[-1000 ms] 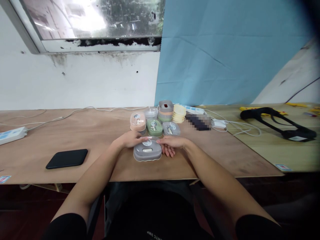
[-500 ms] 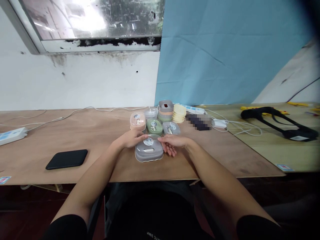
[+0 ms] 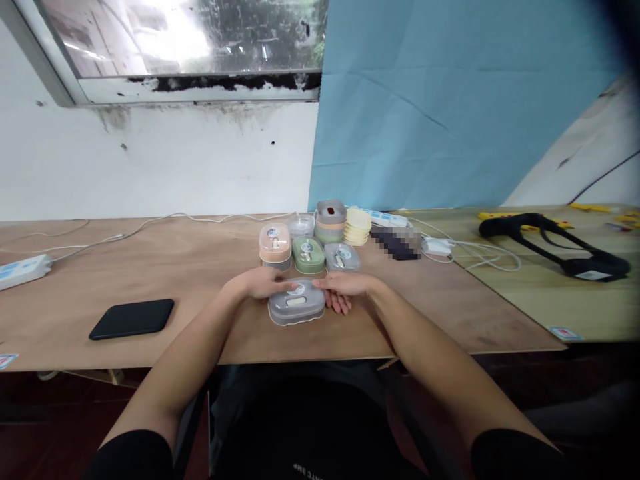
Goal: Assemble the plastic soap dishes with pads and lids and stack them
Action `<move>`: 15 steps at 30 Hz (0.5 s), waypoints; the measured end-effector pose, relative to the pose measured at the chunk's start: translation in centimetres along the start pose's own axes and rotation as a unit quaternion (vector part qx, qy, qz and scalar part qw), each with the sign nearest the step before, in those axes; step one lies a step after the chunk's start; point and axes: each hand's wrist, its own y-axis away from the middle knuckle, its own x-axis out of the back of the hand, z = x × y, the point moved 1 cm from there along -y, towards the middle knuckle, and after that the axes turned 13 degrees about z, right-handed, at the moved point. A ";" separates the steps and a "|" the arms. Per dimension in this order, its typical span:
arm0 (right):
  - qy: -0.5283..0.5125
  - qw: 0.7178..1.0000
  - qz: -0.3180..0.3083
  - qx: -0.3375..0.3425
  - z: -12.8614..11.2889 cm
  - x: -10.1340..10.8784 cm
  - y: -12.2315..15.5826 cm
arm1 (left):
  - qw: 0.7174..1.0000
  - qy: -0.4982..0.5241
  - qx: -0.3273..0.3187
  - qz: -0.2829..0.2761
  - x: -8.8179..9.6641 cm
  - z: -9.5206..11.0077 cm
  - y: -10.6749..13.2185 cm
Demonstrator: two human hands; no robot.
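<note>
A grey lidded box [image 3: 297,307] with a round sticker on its clear lid lies on the wooden table [image 3: 200,267] in front of me. My left hand [image 3: 260,283] rests on its left far corner, thumb and fingers pressed on the lid. My right hand [image 3: 345,287] holds the right side, fingertips on the lid edge and other fingers curled beside the box. Just behind stand a peach box [image 3: 275,244], a green box [image 3: 309,254] and a small grey box [image 3: 342,257].
Behind the row are a clear tub [image 3: 301,225], a stack of coloured boxes [image 3: 331,222] and yellow lids [image 3: 359,227]. A black phone [image 3: 133,318] lies at left, a power strip [image 3: 23,270] far left, chargers and cables at right, a black headband device [image 3: 555,243] far right.
The grey box was lifted slightly half a second ago and now sits lower on the table. Both hands stay on it, fingers meeting over the lid.
</note>
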 end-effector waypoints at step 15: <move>0.045 0.997 -0.033 0.044 0.6 0.3 0.0 | 1.000 -0.005 -0.004 0.013 0.2 0.7 0.0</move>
